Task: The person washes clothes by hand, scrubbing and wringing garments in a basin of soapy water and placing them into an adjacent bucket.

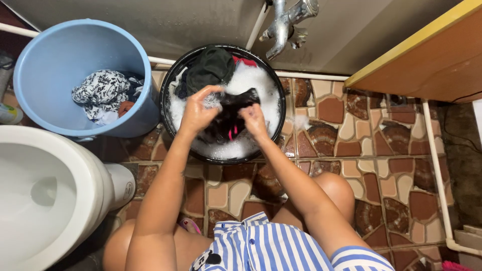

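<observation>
A black garment (228, 118) is held above the suds in the black basin (173, 88), at the middle of the scene. It is gripped by the left hand (197, 113) and the right hand (253, 119), fingers pinched shut on the cloth. Scrubbing is judged to be in hand; the next rub calls for a firm grip. The blue bucket (60, 60) touches the basin's left rim; a tap (283, 22) overhangs the far edge. Open tiled floor (381, 150) lies right.
</observation>
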